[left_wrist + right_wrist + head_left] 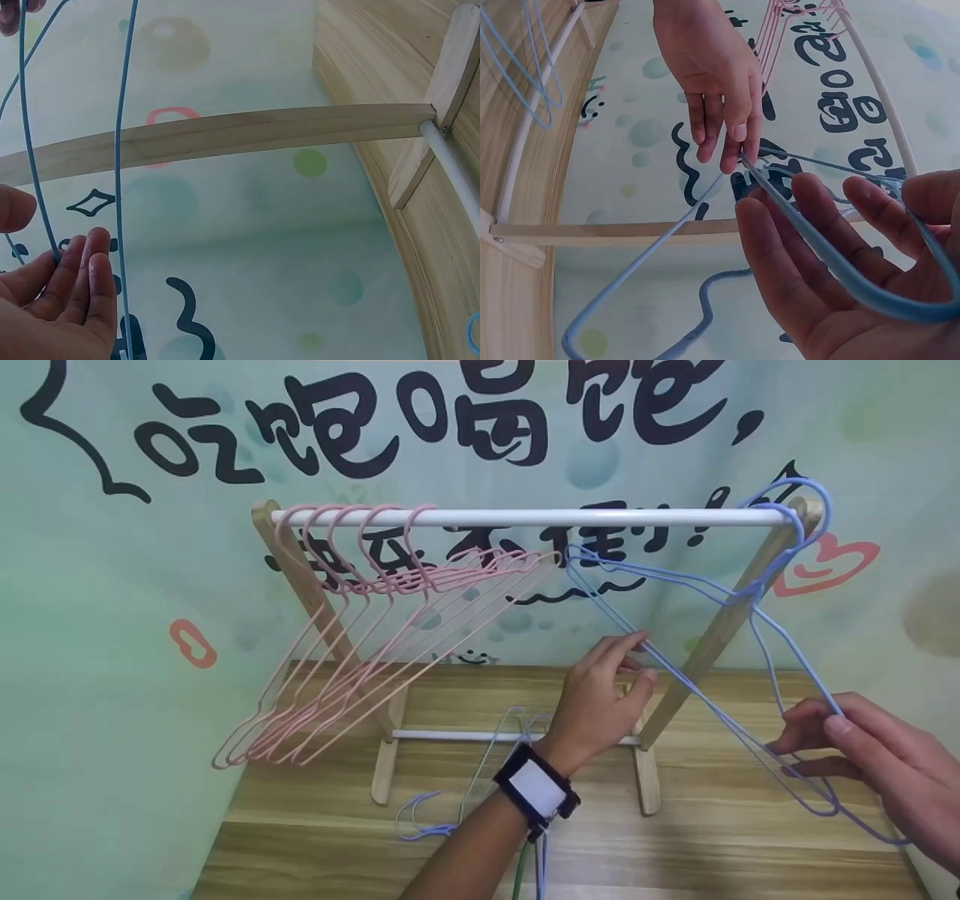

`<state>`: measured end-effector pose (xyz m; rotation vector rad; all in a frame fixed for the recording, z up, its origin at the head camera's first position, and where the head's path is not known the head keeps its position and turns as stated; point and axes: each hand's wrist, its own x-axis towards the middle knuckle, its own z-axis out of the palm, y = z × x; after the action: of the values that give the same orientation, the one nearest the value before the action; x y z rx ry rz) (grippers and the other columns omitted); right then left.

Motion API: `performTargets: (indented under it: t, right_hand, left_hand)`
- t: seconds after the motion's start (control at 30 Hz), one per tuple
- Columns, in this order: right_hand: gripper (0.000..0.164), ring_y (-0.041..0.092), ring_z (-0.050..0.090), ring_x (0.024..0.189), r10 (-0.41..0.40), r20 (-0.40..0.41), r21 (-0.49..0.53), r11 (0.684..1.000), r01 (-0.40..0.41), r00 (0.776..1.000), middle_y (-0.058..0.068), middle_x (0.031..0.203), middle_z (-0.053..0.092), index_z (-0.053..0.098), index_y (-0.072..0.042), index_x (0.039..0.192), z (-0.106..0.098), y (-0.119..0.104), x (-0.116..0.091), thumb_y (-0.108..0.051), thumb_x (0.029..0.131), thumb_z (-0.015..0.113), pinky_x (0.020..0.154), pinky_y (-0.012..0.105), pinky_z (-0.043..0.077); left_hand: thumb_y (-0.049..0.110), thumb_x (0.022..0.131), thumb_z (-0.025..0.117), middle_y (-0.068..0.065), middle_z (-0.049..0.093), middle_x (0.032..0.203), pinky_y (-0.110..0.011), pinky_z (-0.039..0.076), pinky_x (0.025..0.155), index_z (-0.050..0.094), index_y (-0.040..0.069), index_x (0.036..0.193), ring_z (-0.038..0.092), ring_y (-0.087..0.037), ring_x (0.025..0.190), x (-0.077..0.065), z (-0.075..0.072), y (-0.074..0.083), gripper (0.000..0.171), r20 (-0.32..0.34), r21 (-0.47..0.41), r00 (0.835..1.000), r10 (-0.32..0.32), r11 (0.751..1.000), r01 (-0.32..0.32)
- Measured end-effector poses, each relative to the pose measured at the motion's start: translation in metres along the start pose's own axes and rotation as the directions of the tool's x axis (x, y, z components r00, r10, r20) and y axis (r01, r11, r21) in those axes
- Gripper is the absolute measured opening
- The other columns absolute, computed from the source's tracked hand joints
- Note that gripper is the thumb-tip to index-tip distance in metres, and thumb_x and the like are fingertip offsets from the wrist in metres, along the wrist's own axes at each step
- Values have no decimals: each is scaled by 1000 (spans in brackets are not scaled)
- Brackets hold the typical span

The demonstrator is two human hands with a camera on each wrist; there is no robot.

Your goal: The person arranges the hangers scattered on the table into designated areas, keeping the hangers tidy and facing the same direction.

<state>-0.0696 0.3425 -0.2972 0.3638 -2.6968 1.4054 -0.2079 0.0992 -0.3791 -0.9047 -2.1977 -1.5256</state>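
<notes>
Blue hangers (789,643) hang by their hooks at the right end of the white rail (600,517). My right hand (862,757) holds a blue hanger at its near corner, with the thumb laid on the wire. In the right wrist view, the wire loop passes between that hand's (855,262) thumb and fingers. My left hand (604,697) is at the hangers' lower bars, thumb and fingers spread apart. A finger touches one blue wire (30,142) in the left wrist view, while the left thumb stays apart from it.
Several pink hangers (360,660) hang at the rail's left end. The wooden rack's right leg (720,637) stands behind the blue hangers. More blue hangers (427,830) and a green piece (521,870) lie on the wooden table (315,840), partly behind my left forearm. A printed backdrop (97,697) stands behind.
</notes>
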Motion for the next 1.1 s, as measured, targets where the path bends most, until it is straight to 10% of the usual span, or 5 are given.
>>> performTargets:
  t: [1.1]
  right_hand:
    - [15, 7, 49, 70, -48, -155, -464, 885, -30, 987, -4, 78, 57, 62, -22, 104, 14, 3, 4, -18, 104, 47, 55, 22, 35]
  left_hand:
    - [18, 94, 63, 0, 57, 126, -16, 50, 86, 51, 10, 139, 61, -3, 100, 0, 8, -15, 47, 12, -3, 998, -68, 998, 68]
